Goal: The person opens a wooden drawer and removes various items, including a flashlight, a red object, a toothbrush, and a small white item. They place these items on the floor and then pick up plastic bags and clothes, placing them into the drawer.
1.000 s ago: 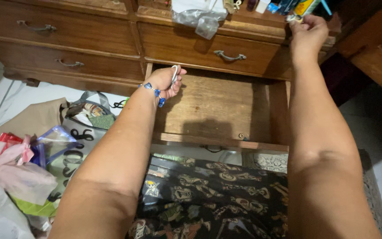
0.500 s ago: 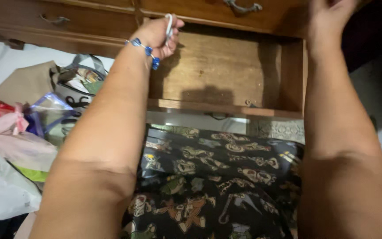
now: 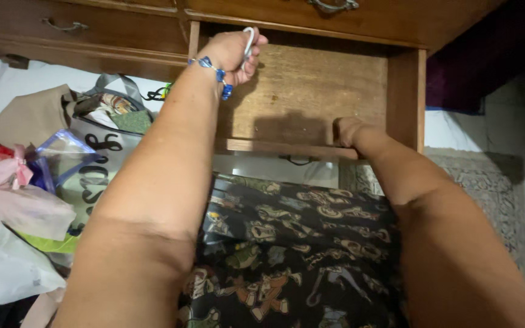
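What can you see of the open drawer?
The drawer is brown wood, pulled out of a wooden dresser, and its worn, speckled bottom panel shows bare. Its front rail faces the person, with a dark handle hanging below it. The right hand grips the front rail near its right end. The left hand, closed on a small white object, is held over the back left corner.

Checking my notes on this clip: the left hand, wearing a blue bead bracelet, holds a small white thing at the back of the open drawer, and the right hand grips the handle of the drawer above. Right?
Not quite. In the head view the right hand rests on the open drawer's front edge, not on the handle of the drawer above. The rest holds: the left hand, with its blue bead bracelet, holds a small white thing at the drawer's back.
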